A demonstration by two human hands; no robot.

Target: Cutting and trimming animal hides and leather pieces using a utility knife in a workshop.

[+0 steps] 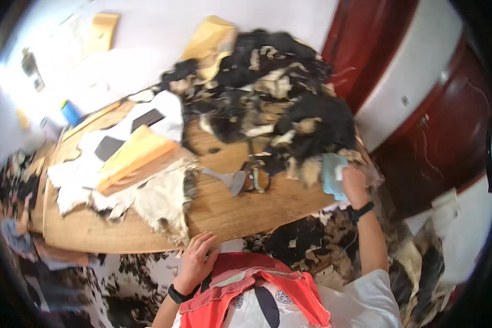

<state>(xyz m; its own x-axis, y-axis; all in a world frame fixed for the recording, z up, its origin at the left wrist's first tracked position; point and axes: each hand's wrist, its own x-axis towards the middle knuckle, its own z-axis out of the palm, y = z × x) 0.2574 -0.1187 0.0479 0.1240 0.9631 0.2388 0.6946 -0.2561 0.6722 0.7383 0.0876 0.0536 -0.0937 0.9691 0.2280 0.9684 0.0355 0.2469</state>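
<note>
My left hand (199, 257) rests at the table's front edge, by the tail of a cream hide piece (167, 202). Its fingers are stretched out and hold nothing. At the table's right end, my right hand (355, 186) is closed at a light blue, crumpled item (331, 180) that looks like a thin plastic bag. A small white bit shows beside the fingers; what it is cannot be made out. Left of that lie a grey flat scraper-like tool (227, 179) and a round glassy object with a dark rim (259, 179).
A wooden table (218, 216) carries a heap of black and cream fur scraps (268, 82) at the back right. Yellow folded sheets (134, 158) and dark squares (147, 119) lie on white hides. A blue can (70, 113) stands far left. Fur scraps litter the floor (295, 240).
</note>
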